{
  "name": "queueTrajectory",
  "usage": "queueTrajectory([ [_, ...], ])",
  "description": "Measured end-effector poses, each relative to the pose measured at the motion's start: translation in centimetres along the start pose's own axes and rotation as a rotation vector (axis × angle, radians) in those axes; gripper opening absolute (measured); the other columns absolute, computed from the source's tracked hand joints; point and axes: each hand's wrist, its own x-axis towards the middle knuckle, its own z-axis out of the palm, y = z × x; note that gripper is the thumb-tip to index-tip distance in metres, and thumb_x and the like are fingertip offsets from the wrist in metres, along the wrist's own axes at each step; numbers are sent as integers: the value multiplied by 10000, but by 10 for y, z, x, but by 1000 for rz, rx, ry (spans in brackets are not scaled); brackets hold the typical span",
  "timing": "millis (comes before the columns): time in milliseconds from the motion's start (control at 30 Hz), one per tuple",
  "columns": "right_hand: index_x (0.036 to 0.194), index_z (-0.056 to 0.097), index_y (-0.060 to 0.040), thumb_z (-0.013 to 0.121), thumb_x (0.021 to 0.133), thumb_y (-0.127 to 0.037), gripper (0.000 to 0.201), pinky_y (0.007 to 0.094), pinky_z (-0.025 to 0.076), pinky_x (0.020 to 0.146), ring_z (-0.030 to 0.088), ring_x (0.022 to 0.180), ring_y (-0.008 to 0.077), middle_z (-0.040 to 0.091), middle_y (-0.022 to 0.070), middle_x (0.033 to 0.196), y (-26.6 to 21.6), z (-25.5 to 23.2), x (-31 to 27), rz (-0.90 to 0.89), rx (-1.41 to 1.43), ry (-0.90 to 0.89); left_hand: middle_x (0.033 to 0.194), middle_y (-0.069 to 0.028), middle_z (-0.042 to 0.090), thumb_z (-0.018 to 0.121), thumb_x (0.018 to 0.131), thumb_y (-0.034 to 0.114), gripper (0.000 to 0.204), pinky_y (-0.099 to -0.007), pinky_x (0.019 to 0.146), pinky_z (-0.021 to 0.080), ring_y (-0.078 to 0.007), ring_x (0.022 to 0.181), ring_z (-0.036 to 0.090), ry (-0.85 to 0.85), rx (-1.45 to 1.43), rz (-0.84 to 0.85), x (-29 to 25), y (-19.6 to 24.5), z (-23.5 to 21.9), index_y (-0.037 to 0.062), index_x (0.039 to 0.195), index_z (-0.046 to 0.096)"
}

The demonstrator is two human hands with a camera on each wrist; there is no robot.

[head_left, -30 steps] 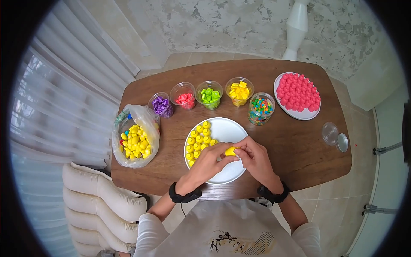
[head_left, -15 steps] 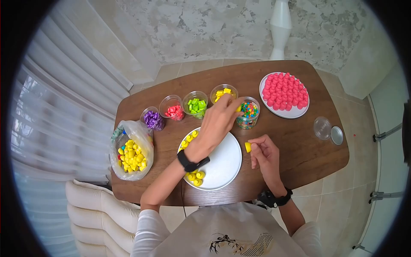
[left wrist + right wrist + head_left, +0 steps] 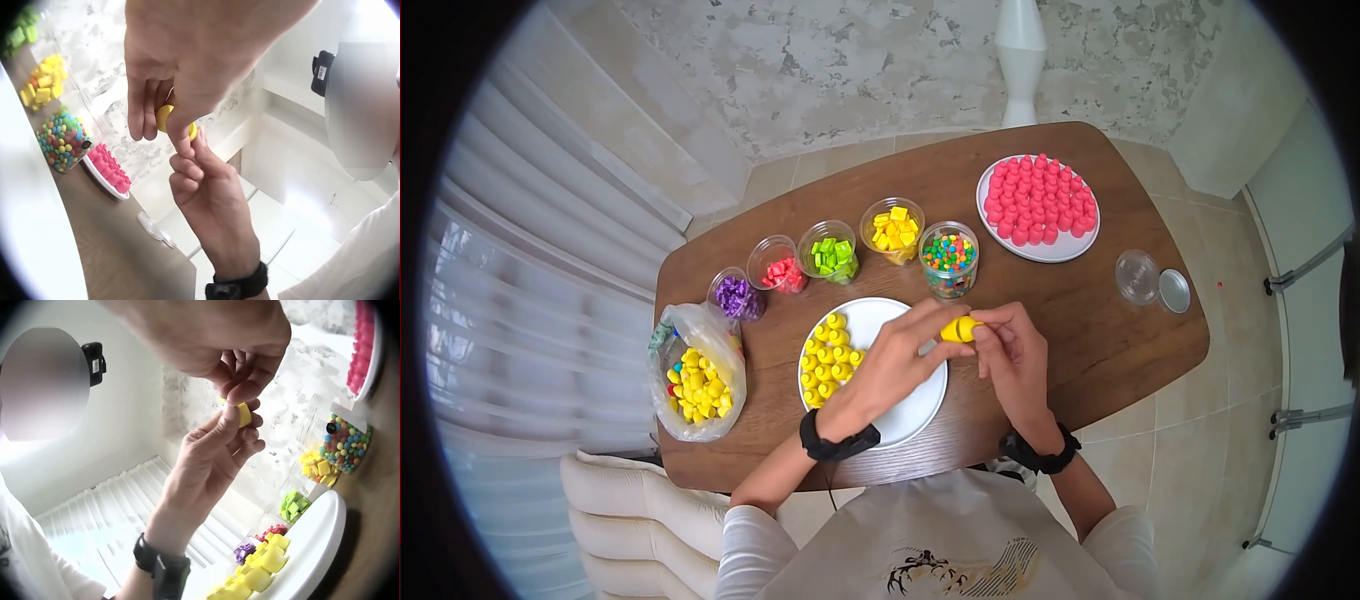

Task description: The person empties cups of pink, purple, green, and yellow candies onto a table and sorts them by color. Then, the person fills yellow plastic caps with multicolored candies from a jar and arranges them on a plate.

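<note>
Over the right edge of the white plate [image 3: 915, 400], both hands meet at a small yellow plastic capsule [image 3: 957, 330] with a dark seam round it. My left hand [image 3: 897, 355] pinches its left part between thumb and fingers. Thumb and fingertips of my right hand [image 3: 1012, 362] pinch the other end. In the left wrist view the yellow capsule [image 3: 165, 117] is partly hidden behind fingers. Yellow knobbed capsules [image 3: 825, 362] stand grouped on the plate's left side. A clear jar of coloured candies [image 3: 949, 255] is just beyond the hands.
Clear cups of yellow [image 3: 893, 232], green [image 3: 832, 258], red [image 3: 782, 273] and purple wrapped sweets [image 3: 738, 298] line the far left. A plastic bag of yellow pieces [image 3: 700, 385] lies at left. Pink knobbed pieces [image 3: 1040, 200] fill a far-right plate. Two lids [image 3: 1174, 291] lie at right.
The hands parted; the left reached to the candy jar holding a yellow piece while the right held another. Now the left is back and the two yellow pieces meet between the hands.
</note>
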Motion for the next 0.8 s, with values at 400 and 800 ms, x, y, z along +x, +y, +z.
queueTrajectory([
  [400, 1038, 641, -10, 685, 997, -43, 69, 243, 479, 593, 593, 648, 77, 673, 68, 800, -9, 14, -12, -211, -437, -155, 1076, -203, 679, 701, 986, 168, 410, -438, 821, 532, -410, 967, 679, 14, -67, -66, -38, 8, -1, -3, 1349, 618],
  [800, 1180, 645, -68, 758, 959, -131, 257, 303, 525, 596, 653, 621, 186, 689, 91, 792, 25, 30, -23, 13, -547, -458, 965, -222, 709, 762, 933, 211, 297, -437, 755, 541, -382, 847, 679, 779, 381, -547, -147, -57, -84, -15, 1115, 698],
])
